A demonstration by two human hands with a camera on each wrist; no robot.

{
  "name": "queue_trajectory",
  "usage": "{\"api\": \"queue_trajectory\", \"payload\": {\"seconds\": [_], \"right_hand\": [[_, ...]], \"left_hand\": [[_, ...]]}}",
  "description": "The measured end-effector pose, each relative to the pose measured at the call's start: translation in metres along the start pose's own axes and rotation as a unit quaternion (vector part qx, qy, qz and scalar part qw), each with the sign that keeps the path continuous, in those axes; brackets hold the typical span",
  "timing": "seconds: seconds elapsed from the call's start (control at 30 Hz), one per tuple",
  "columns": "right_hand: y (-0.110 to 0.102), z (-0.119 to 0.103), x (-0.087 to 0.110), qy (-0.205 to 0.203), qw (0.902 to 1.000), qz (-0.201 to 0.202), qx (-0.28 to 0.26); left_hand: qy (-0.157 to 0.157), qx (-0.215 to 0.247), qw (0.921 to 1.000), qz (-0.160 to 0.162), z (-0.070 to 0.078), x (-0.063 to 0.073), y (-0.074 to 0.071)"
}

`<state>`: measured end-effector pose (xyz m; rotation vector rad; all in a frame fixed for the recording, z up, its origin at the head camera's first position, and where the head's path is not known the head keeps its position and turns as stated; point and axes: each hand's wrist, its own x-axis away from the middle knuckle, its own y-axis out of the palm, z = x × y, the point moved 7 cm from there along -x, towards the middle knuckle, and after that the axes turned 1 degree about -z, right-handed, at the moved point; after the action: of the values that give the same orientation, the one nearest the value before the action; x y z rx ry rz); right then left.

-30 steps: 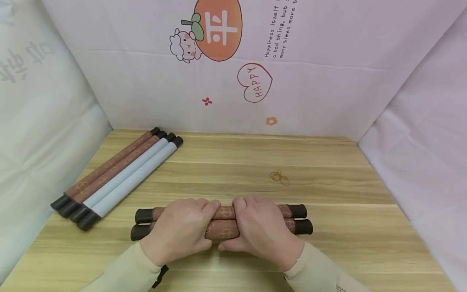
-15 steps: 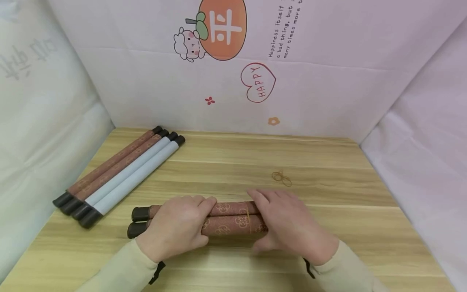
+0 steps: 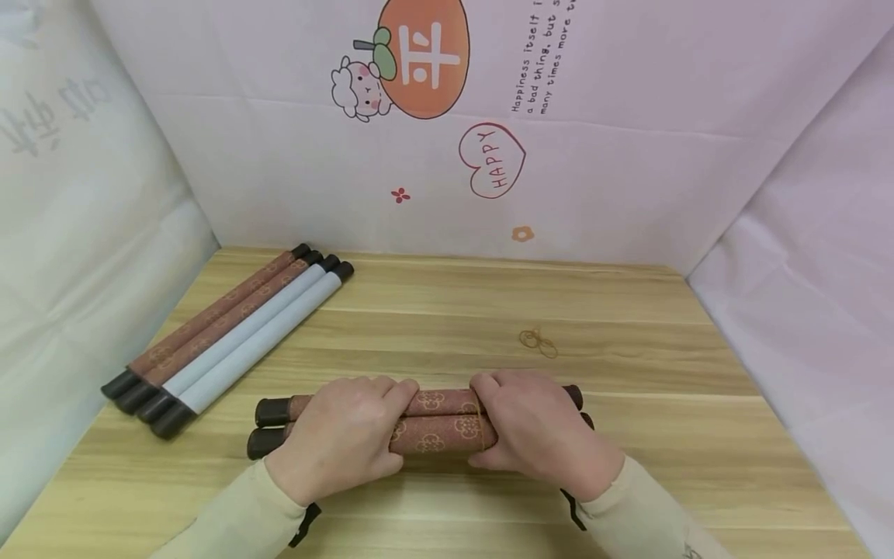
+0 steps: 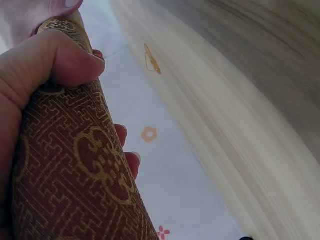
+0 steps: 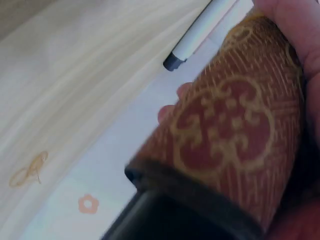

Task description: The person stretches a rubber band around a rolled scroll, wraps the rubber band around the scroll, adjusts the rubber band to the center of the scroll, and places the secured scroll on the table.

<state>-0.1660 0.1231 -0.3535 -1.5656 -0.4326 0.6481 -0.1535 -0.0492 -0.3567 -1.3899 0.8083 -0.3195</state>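
Two brown scrolls with gold flower patterns and black end knobs lie side by side in front of me. A thin yellowish rubber band runs across both, right by my right fingers. On their left part my left hand grips the pair from above, thumb on the near side. The right hand holds their right part in the same way, and in the right wrist view the patterned scroll with its black knob fills much of the frame. Both palms hide stretches of the scrolls.
Several more scrolls rest slanted at the table's left: brown ones and pale blue ones, all black-tipped. Loose rubber bands lie beyond my right hand on the wooden table. White printed cloth walls the back and sides.
My right hand slid rightward along the scrolls, its fingers extended, and the rubber band came into view. Since then it has come slightly back left and closed round them. The left hand stayed.
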Motion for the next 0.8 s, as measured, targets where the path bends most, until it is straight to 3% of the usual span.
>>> {"api": "queue_trajectory", "payload": {"seconds": [0.27,0.8], "right_hand": [[0.005,-0.011,-0.003,0.018,0.999,0.028,0.03],[0.009,-0.038,-0.01,0.004,0.9966,0.077,0.03]], "left_hand": [[0.002,0.004,1.0,-0.002,0.004,-0.001,0.002],[0.029,0.001,0.9988,0.039,0.019,-0.008,0.006]]}}
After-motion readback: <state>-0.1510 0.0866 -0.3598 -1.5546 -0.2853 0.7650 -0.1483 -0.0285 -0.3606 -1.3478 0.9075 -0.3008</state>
